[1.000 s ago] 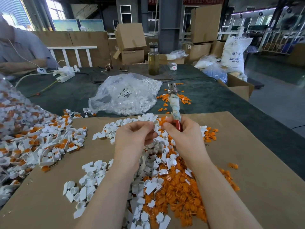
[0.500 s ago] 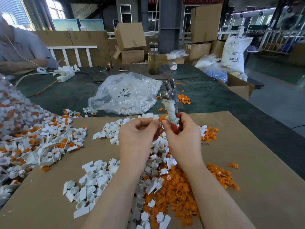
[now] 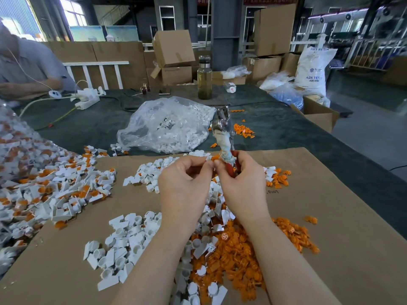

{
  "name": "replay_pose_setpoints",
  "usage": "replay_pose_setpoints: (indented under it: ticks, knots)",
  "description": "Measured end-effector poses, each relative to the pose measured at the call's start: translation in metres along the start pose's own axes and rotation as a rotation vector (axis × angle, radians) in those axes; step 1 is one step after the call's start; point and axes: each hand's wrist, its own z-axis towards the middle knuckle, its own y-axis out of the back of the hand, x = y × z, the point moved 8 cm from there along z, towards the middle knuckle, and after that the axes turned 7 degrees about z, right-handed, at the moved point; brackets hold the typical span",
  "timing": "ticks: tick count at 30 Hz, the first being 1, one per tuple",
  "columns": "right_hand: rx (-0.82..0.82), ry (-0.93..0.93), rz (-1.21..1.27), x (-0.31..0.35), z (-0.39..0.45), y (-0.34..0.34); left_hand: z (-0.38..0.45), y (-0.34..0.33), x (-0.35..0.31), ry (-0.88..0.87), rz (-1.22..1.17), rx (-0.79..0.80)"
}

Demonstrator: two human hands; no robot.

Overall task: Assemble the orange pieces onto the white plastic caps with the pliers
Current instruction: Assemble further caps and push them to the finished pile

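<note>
A heap of finished caps [image 3: 55, 194] lies at the far left, out of the way. Loose white caps [image 3: 123, 245] sit near the left hand [image 3: 185, 186], which pinches one small cap. The right hand [image 3: 242, 186] grips the pliers [image 3: 223, 137] upright while its fingertips meet the left's. The orange pieces [image 3: 237, 256] are piled below on the bench [image 3: 330, 238], within easy reach.

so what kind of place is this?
Most likely a small factory or warehouse floor doing hand assembly: stacked cardboard boxes behind the bench, a white sack printed "ABS RESIN", and loose piles of white caps and orange pieces.
</note>
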Motion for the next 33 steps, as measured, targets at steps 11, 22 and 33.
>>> replay_pose_setpoints:
  ticks: [11,22,33]
  knots:
    - [0.177,-0.012,0.033,-0.002,0.001,-0.012,0.003,0.008,0.007,0.036,0.028,-0.073]
    - [0.520,-0.271,0.203,-0.022,-0.001,-0.010,0.007,0.010,0.012,0.089,-0.116,-0.086]
    - [0.778,-0.304,0.106,-0.024,-0.016,-0.019,0.013,0.022,0.011,0.074,-0.261,-0.119]
